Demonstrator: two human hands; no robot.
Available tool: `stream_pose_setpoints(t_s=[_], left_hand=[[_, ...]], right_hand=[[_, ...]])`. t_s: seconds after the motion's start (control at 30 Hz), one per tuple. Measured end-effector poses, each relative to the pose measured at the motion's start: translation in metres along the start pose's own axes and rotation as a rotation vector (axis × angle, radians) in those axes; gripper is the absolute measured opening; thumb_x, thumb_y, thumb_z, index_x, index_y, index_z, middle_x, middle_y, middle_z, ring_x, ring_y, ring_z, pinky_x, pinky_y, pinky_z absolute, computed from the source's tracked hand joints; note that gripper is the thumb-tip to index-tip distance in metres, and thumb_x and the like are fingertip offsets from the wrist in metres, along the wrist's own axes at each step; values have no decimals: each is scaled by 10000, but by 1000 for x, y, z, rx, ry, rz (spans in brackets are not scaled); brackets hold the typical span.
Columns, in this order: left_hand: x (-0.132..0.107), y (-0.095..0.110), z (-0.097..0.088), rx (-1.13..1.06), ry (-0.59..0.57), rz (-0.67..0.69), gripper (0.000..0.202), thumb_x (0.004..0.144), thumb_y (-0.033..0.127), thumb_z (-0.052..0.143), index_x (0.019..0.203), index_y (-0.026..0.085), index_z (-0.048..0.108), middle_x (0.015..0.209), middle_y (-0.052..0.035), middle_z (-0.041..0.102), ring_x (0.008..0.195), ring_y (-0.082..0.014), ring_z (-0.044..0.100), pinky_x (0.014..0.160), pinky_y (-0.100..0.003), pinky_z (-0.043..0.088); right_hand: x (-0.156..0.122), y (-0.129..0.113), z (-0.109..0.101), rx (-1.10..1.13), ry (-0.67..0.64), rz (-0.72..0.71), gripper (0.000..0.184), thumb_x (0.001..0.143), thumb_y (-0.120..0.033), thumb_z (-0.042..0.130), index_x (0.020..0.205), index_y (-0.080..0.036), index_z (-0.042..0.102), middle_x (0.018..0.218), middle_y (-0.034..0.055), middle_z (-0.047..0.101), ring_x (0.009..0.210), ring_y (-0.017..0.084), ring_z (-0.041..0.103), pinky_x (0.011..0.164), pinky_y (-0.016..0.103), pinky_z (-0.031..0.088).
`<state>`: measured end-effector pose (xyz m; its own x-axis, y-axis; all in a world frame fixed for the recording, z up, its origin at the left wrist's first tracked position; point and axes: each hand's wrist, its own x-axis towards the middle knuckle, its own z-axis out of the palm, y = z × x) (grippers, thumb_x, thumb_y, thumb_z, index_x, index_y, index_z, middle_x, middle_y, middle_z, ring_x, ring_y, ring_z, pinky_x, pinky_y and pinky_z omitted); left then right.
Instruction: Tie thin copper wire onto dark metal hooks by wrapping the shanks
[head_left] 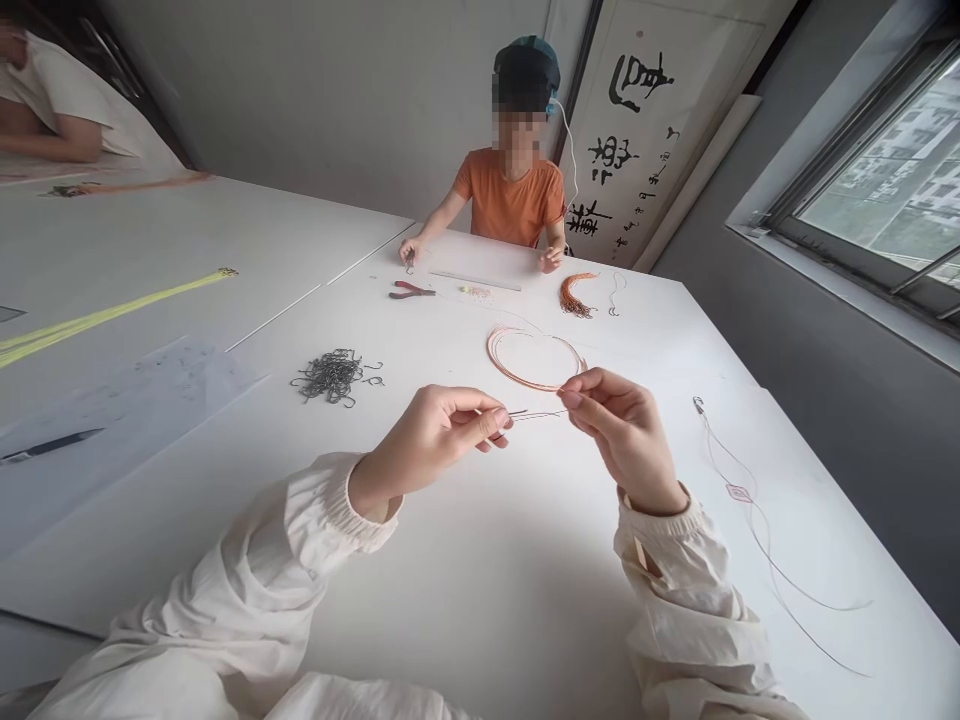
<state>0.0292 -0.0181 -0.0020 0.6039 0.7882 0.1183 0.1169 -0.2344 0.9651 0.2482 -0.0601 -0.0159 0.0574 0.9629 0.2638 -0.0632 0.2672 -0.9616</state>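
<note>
- Far L: co-worker in white top [71, 95], forearm on white table [480, 590]; small dark/orange bundle [75, 188] nearby.
- Yellow strands [120, 308], bunched, flat on table.
- Thin pale sheet [187, 385] w/ faint marks; dark pen [52, 446] on it.
- Pile of dark hooks [330, 377], loose on tabletop, a few strays at its R edge.
- Pliers [412, 290], red handles, beyond pile; just past them, co-worker in orange top [510, 195], one hand [409, 252] at a small dark item, too small to ID.
- L hand [439, 430]: thumb + index pinching small dark piece [517, 412], prob. a hook, mostly hidden by fingers; thin line [540, 415] runs from there twd R hand, above table.
- Clear strip [476, 281] + small pale bits [477, 292] near co-worker.
- Copper-col. coil [525, 382] on table, near edge by R fingertips.
- R hand [619, 425]: thumb + index pinched tog.; can't tell if on coil's strand or separate line.
- Orange bundle [574, 295], dark ends; thin loop [616, 295] beside.
- Far R: long thin line w/ metal end [699, 405], red-marked tag [739, 493].
</note>
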Motion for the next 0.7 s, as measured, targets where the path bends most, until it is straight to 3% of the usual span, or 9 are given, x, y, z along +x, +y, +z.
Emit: stream_pose_setpoints(t_s=[0.13, 0.27, 0.7], left_hand=[[-3, -2, 3, 120, 6, 4, 300, 921, 378, 601, 832, 114, 712, 762, -48, 689, 674, -136, 673, 636, -222, 569], [-5, 0, 5, 148, 11, 19, 309, 938, 373, 571, 815, 124, 705, 701, -29, 661, 628, -115, 632, 621, -212, 564], [-10, 1, 2, 75, -27, 1, 280, 908, 371, 625, 908, 118, 745, 726, -56, 685, 630, -139, 651, 629, -241, 584]], right_hand=[[-4, -15, 9, -223, -42, -53, 76, 857, -250, 700, 848, -175, 703, 642, -8, 567, 576, 96, 429, 523, 251, 312], [-6, -16, 18, -386, -114, -34, 86, 864, -235, 667, 845, -167, 716, 596, -16, 544, 549, 98, 421, 516, 256, 329], [-12, -15, 15, -470, -134, -55, 110, 875, -247, 642, 860, -181, 729, 561, -18, 505, 517, 102, 387, 478, 252, 330]])
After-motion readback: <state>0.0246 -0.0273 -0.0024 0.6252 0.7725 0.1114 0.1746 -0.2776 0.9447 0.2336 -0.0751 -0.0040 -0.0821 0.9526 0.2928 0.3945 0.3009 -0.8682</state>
